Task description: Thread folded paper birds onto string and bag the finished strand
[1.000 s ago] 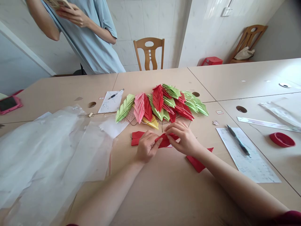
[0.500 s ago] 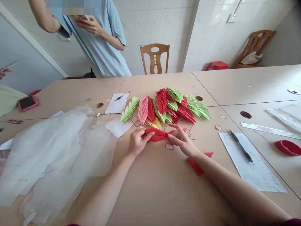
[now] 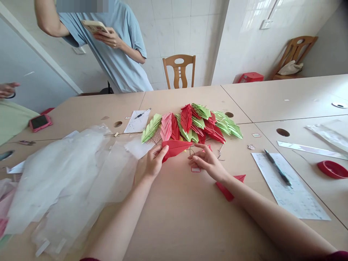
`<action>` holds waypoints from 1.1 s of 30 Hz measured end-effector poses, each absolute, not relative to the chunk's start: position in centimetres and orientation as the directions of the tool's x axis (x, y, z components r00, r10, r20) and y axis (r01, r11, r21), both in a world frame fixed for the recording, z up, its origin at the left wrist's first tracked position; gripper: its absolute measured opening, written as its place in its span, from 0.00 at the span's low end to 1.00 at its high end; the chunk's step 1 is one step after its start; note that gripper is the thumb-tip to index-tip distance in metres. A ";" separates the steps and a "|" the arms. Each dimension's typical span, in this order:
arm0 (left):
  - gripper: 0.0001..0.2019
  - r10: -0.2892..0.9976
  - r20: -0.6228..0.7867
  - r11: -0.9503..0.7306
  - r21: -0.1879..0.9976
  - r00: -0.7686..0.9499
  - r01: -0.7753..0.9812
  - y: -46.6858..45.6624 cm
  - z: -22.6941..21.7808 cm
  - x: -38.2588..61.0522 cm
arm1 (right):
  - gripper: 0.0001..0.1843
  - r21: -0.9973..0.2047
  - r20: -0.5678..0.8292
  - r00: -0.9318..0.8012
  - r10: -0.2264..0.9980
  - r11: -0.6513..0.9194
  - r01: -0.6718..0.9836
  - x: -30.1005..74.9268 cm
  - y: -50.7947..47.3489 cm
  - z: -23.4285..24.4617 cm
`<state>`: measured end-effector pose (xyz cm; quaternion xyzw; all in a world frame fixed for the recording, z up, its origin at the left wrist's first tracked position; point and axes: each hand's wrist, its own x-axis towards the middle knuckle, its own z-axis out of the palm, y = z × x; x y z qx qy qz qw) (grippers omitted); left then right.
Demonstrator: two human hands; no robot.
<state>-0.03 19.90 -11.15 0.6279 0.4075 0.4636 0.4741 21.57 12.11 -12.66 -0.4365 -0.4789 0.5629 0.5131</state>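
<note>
A folded piece of red paper (image 3: 176,148) is pinched between the thumb and fingers of my left hand (image 3: 154,161), its pointed end turned to the right. My right hand (image 3: 208,163) is beside that point, fingers loosely bent and apart, with nothing visible in them; whether the index fingertip touches the paper I cannot tell. Just beyond both hands lies a pile of pleated paper leaves, with green (image 3: 151,128), pink (image 3: 166,127) and red (image 3: 186,119) ones. Another folded red paper piece (image 3: 225,191) lies partly behind my right forearm.
Translucent plastic sheets (image 3: 67,174) cover the left side. On the right are a written sheet (image 3: 266,170) with a pen (image 3: 278,169) and a red tape roll (image 3: 334,169). Across the table a person in blue (image 3: 122,54) holds a phone (image 3: 94,26); another person's hand (image 3: 8,90) shows at left.
My left hand has raised and tilted the red paper. My right hand has let go of its right part, and its fingers have come apart from it.
</note>
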 end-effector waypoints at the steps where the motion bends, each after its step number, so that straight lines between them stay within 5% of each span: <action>1: 0.16 0.938 0.202 -0.236 0.967 0.281 0.094 19.6 -10.7 0.1 | 0.27 -0.979 -0.026 -0.157 0.987 -0.057 -0.197 21.4 12.1 -12.6; 5: 0.15 0.844 0.258 -0.385 0.902 0.470 0.195 18.7 -9.2 0.7 | 0.19 -0.983 -0.069 -0.251 0.965 -0.109 -0.150 20.9 12.1 -12.6; 10: 0.09 0.763 0.399 -0.561 0.799 0.509 0.215 18.1 -9.6 1.0 | 0.22 -0.984 -0.046 -0.186 0.981 -0.077 -0.158 20.3 12.3 -13.2; 12: 0.28 0.753 0.407 -0.574 0.791 0.517 0.213 18.0 -10.3 1.0 | 0.24 -0.980 -0.043 -0.173 0.984 -0.076 -0.185 20.2 12.4 -13.4; 14: 0.42 0.754 0.314 -0.539 0.798 0.577 0.270 18.0 -11.0 1.0 | 0.23 -0.974 -0.033 -0.169 0.985 -0.070 -0.213 20.2 12.6 -13.6; 19: 0.24 0.747 0.037 -0.432 0.787 0.664 0.441 18.1 -11.2 0.3 | 0.19 -0.950 -0.040 -0.069 0.997 -0.059 -0.305 20.9 12.8 -13.6; 27: 0.27 0.549 -0.162 -0.114 0.957 0.820 0.265 18.4 -9.8 -1.1 | 0.22 -0.958 0.007 0.050 0.999 0.021 -0.286 22.8 12.9 -13.0; 33: 0.26 0.459 -0.262 0.004 0.956 0.849 0.293 19.2 -10.6 -1.5 | 0.22 -0.957 0.023 -0.008 1.000 0.019 -0.291 23.2 13.0 -12.9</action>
